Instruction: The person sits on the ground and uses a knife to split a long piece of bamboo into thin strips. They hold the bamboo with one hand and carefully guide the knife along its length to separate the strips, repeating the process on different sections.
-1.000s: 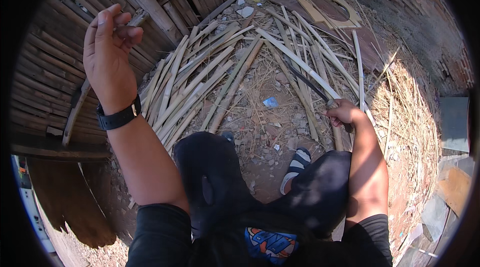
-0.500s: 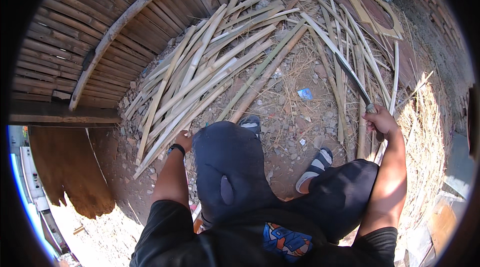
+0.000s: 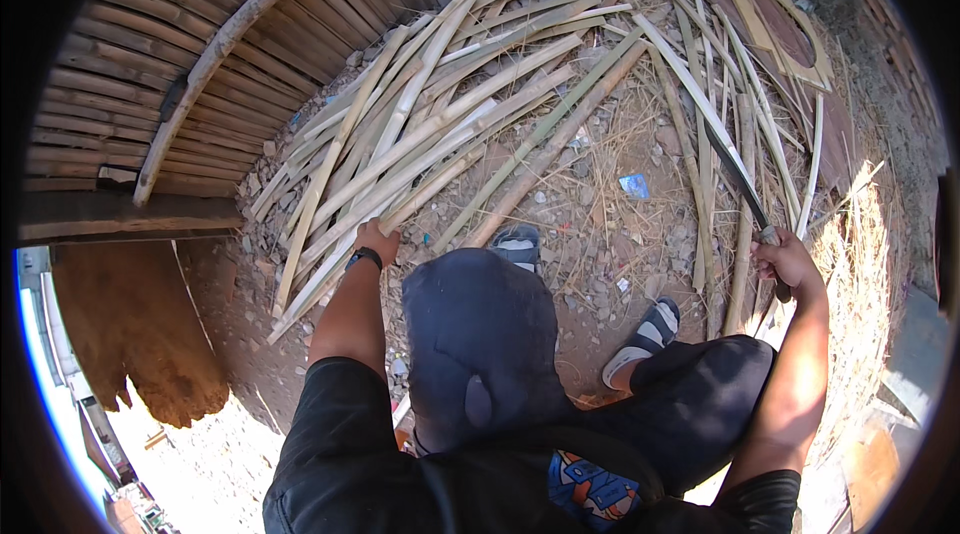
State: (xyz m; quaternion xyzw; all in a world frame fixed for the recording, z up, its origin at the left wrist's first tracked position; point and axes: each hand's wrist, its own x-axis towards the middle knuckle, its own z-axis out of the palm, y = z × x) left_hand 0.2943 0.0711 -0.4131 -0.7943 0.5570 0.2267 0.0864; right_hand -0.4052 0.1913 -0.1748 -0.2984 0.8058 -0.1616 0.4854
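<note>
Both hands are at work, one on each side of the frame. At left of centre the left hand [image 3: 377, 235], a dark watch [image 3: 365, 257] on its wrist, is curled around the near end of a pale split bamboo strip [image 3: 455, 139] that belongs to the big heap of strips [image 3: 420, 124] fanned across the upper middle; the strips are too many and too overlapped to count. At the right edge the right hand [image 3: 785, 264] is closed in a fist on the handle of one long dark-bladed knife [image 3: 735, 174], whose blade points up and left over the thinner slats [image 3: 700, 134] lying there. Two sandalled feet show on the dirt ground [image 3: 600, 224]: one sandal [image 3: 517, 246] at centre just above the bent knee, the other sandal [image 3: 645, 334] lower right of centre. One small blue scrap [image 3: 634, 185] lies between the heap and the knife. A slatted bamboo wall [image 3: 140, 64] fills the upper left, with one curved pole [image 3: 215, 54] leaning across it. One flat board with a round cut-out [image 3: 790, 29] lies at upper right.
</note>
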